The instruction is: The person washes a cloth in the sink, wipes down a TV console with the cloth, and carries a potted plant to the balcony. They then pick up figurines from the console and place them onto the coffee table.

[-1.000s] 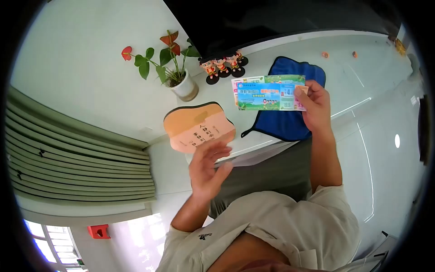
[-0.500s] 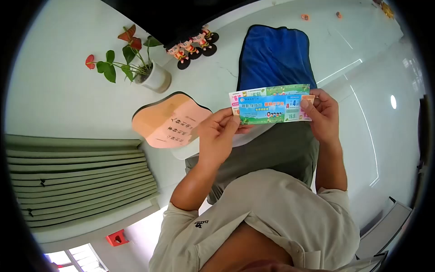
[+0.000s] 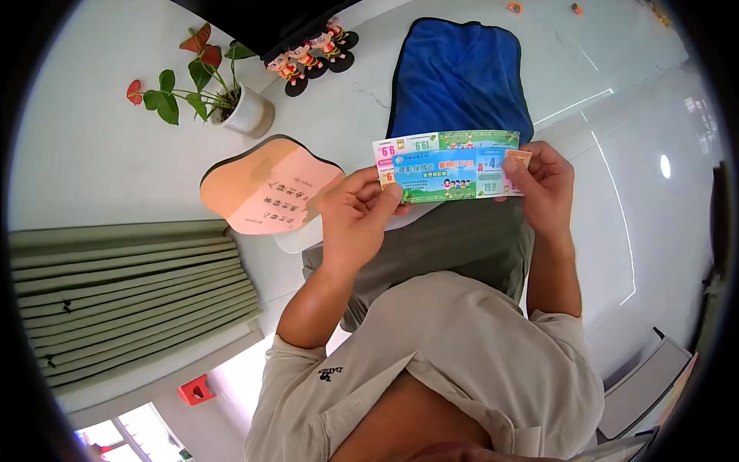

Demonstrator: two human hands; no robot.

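Two printed paper coupons overlap in front of me, held up above my lap. The front coupon (image 3: 443,181) is mostly blue and green, with children drawn on it and price figures toward its right end. Behind it, the back coupon (image 3: 477,139) shows along the top and left, with upside-down prices. My left hand (image 3: 356,219) pinches the left end, thumb on the front face. On the right end, my right hand (image 3: 543,189) is closed with its thumb over the printed side. The fingers behind the paper are mostly hidden.
Beyond the coupons lies a blue cloth (image 3: 462,73) with dark edging. A pink-and-orange mat (image 3: 254,185) with writing sits to the left. Farther back are a white plant pot (image 3: 245,112), several small figurines (image 3: 312,58) and a black screen (image 3: 262,19). Green blinds (image 3: 131,285) hang at left.
The whole view has shifted slightly, so the surroundings appear farther left and up. Both hands keep hold of the overlapping coupons, which have hardly moved between them.
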